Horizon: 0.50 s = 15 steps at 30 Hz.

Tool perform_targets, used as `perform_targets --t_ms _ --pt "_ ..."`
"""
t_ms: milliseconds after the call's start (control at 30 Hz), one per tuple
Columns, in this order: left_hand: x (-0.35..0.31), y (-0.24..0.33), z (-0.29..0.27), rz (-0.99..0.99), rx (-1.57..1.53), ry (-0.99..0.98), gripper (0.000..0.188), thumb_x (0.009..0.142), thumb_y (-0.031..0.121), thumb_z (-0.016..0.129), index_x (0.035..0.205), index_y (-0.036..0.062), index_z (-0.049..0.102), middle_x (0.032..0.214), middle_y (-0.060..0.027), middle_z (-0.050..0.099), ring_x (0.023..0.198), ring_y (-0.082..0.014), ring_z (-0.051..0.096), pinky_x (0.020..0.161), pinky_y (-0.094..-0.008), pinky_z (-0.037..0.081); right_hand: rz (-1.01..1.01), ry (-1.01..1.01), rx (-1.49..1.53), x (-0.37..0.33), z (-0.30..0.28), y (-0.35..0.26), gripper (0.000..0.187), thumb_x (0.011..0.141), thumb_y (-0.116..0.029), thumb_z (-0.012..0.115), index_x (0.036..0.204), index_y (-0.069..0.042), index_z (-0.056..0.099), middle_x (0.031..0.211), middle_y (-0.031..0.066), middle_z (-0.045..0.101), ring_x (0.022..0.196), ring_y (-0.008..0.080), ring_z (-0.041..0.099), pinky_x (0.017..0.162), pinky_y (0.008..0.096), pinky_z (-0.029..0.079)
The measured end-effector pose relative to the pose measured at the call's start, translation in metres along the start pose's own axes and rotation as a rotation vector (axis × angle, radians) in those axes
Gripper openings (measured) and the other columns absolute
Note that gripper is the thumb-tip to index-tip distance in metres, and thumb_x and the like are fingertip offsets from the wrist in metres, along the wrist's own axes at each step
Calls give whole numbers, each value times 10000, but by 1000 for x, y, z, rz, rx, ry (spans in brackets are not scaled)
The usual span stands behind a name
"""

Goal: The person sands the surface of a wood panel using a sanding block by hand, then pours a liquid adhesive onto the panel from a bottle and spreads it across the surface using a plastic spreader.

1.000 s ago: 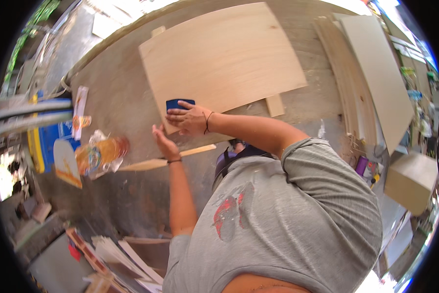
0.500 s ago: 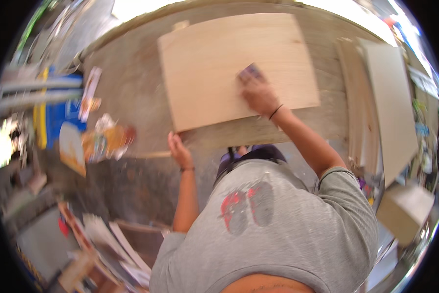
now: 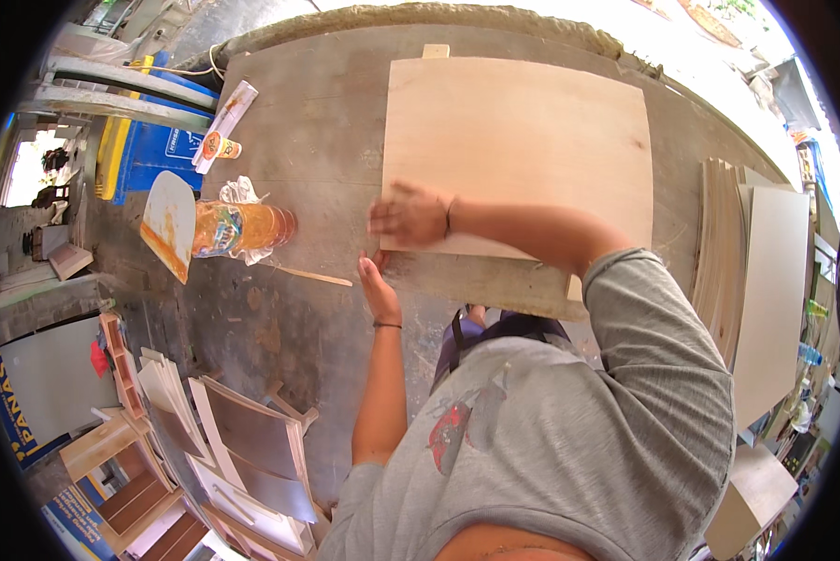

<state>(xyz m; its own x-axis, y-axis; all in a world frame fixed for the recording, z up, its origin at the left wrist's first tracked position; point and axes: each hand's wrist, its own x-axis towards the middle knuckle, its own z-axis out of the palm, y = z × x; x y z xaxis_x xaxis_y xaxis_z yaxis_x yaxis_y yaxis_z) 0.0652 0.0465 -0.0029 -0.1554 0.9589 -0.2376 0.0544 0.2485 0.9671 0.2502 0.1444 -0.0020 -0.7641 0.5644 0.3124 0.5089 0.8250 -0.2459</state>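
Observation:
A pale rectangular wood panel (image 3: 523,140) lies flat on the worktable. My right hand (image 3: 409,213) reaches across to its left edge, fingers bent over the edge near the near left corner. The small dark block seen in this hand earlier is hidden under it now. Just below that corner is my left hand (image 3: 380,292), fingers stretched upward and apart; whether they touch the panel I cannot tell. A thin wooden strip (image 3: 312,275) ends beside the left hand.
Left on the table (image 3: 317,140) lie a bottle of orange-brown liquid (image 3: 251,231), a white rag (image 3: 240,190), a stained scraper-like sheet (image 3: 169,224) and a small cup (image 3: 223,147). Stacked boards (image 3: 775,280) stand at right. Wood panels (image 3: 251,430) lean at lower left.
My right hand has swept left and nearer across the panel, from its middle to its left edge. My left hand stays by the near left corner. The whole view has shifted.

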Motion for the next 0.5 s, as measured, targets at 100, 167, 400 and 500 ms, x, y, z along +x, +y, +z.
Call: perform_targets --t_ms 100,167,400,500 --pt "-11 16 10 -42 40 -13 780 945 564 308 1378 -82 250 1392 -223 360 1275 -291 386 1055 -362 295 371 -38 -220 27 -60 79 396 831 -266 522 1220 -200 563 1322 14 503 1310 193 359 1058 560 241" --pt "-10 19 11 -44 91 10 788 940 576 308 1378 -77 257 1405 -220 346 1280 -296 382 1055 -361 296 357 25 54 34 -52 79 413 802 -184 521 1212 -202 568 1297 22 525 1303 213 369 1062 553 245" --pt "45 38 15 205 306 185 617 930 369 509 1354 -43 333 1327 -218 447 1206 -301 462 1008 -374 361 504 197 275 17 -41 31 275 809 -115 527 1060 -151 632 1107 70 621 1094 243 548 1066 533 252" --pt "95 60 22 328 595 150 553 898 321 557 1336 17 412 1314 -216 461 1189 -315 477 966 -380 395 720 289 483 -2 -69 -1 193 856 -124 539 1032 -116 617 909 86 658 870 288 624 1014 502 334"
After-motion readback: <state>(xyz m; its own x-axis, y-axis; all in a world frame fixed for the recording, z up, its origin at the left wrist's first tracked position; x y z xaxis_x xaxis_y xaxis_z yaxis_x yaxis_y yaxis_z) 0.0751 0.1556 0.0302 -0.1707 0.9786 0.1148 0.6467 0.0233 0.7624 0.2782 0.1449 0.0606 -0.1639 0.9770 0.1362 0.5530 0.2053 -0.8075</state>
